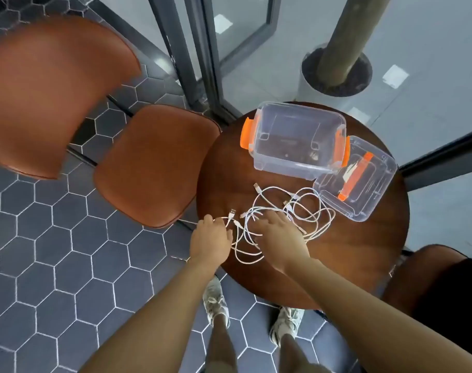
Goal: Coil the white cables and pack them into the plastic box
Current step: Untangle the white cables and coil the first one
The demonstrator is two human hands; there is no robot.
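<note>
A loose tangle of white cables (307, 211) lies on the round wooden table (350, 254), with USB plugs sticking out at the left and top. My left hand (210, 240) is at the tangle's left edge, fingers closed on a cable end near a plug. My right hand (280, 235) rests palm down on the middle of the tangle, fingers spread. Behind the cables stands the clear plastic box (296, 141) with orange clips, open. Its clear lid (361, 184) with an orange handle lies to the right, leaning against the box.
Two brown chairs (154, 162) stand left of the table, a third at the lower right (431, 281). A glass wall with dark frames (202, 63) and a potted trunk (337, 65) lie beyond. My feet (216, 302) stand on hexagonal floor tiles.
</note>
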